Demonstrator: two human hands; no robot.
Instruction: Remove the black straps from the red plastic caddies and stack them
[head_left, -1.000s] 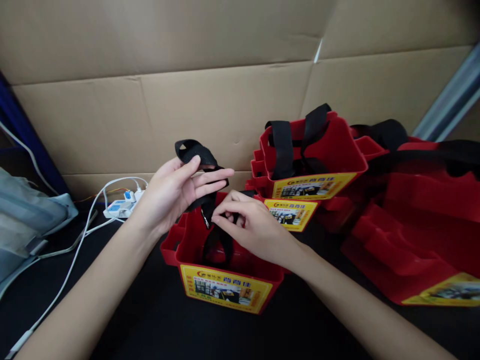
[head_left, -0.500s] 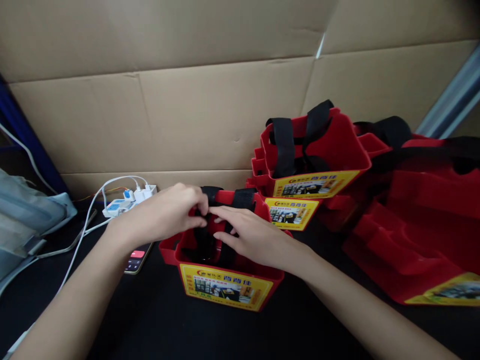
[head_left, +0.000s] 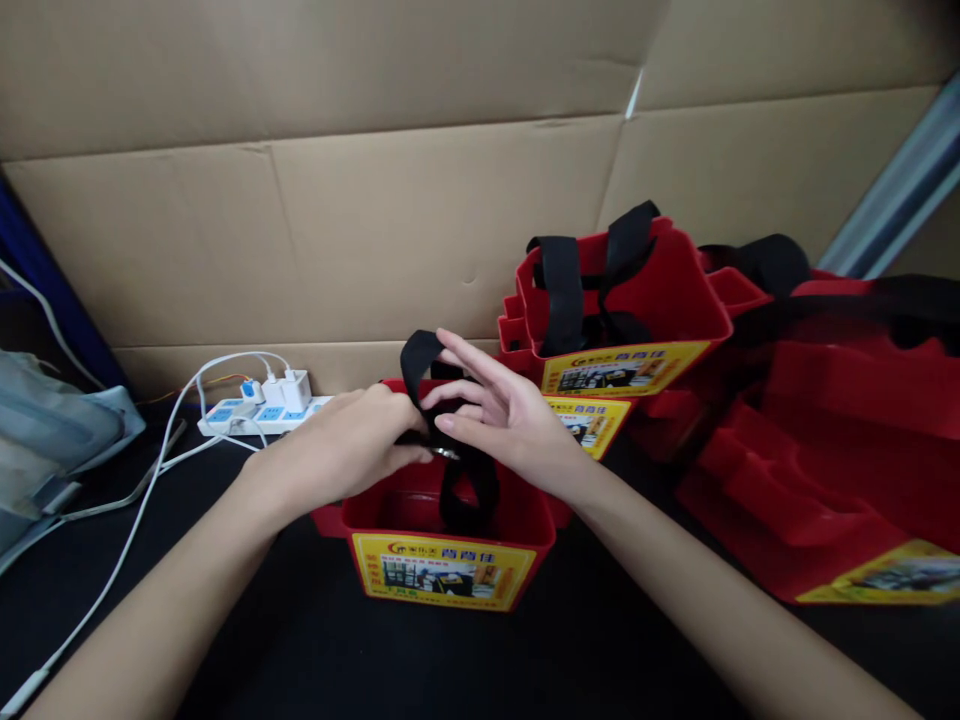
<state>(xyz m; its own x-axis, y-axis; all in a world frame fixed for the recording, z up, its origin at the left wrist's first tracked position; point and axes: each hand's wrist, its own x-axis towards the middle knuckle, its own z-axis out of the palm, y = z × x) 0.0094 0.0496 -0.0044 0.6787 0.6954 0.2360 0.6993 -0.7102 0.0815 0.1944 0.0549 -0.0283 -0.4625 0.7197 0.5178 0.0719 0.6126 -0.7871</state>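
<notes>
A black strap (head_left: 420, 365) is pinched by the left hand (head_left: 352, 445) and looped over the spread right hand (head_left: 499, 420), above a red caddy (head_left: 450, 520) near the table's front edge. Its yellow label (head_left: 442, 572) carries print too small to be read; the strap's lower end is hidden inside.

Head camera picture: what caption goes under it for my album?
Two hands, left and right, hold a black strap over a red bin.

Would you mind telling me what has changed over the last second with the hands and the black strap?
The left hand dropped from holding the black strap raised and now pinches it low over the red container. The right hand opened, fingers spread around the strap's loop. The stacked red containers and power strip stayed put.
</notes>
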